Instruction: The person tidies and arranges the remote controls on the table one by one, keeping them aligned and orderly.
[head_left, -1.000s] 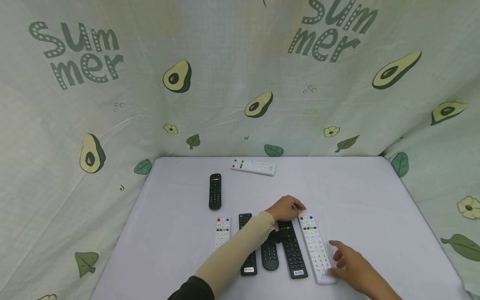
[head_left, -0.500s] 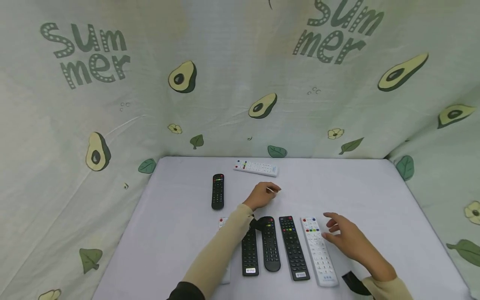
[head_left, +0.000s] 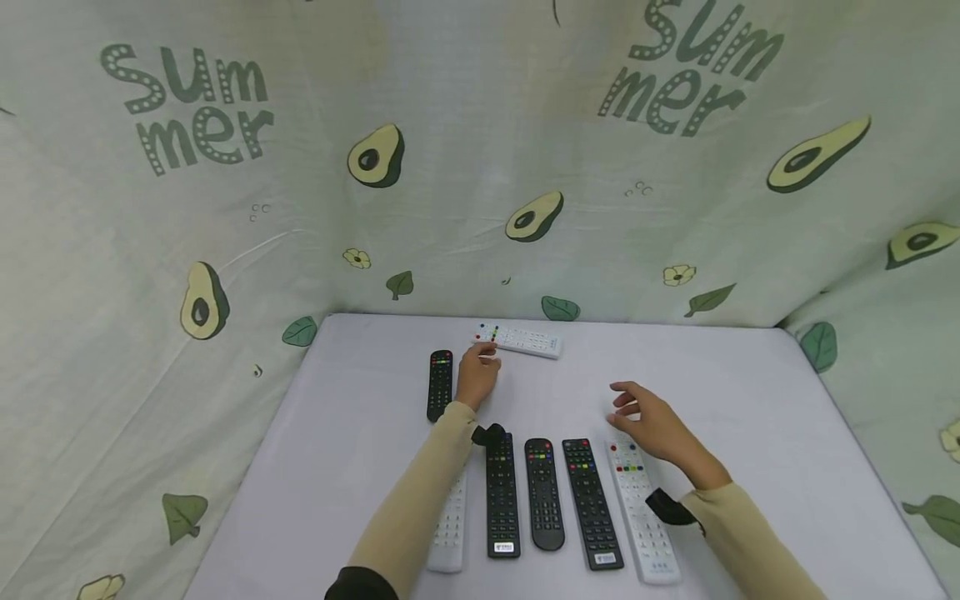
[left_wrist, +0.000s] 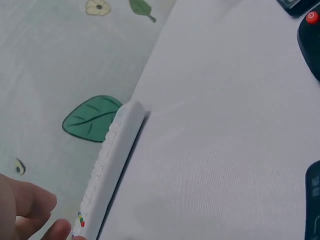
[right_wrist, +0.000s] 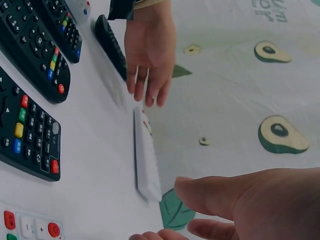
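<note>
At the back of the table lies a white remote control (head_left: 528, 342), seen edge-on in both wrist views. My left hand (head_left: 477, 375) reaches to its left end, fingertips overlapping that end in the head view. The fingers of this hand are loosely bent around nothing. To the right, my right hand (head_left: 652, 421) hovers just beyond the top end of another white remote (head_left: 645, 533), fingers relaxed and holding nothing. Beside the left hand is a small black remote (head_left: 439, 385), partly covered by it.
Along the front stands a row of remotes: a white one (head_left: 447, 529) partly under the left sleeve, a black one (head_left: 502, 500), a rounded black one (head_left: 545, 500) and another black one (head_left: 592, 508). A printed avocado curtain (head_left: 450, 267) borders the table's back edge (head_left: 675, 325).
My left hand has left the row's right-hand white remote and moved left and back to the far white remote. My right hand has moved back and left from that remote's side to beyond its top.
</note>
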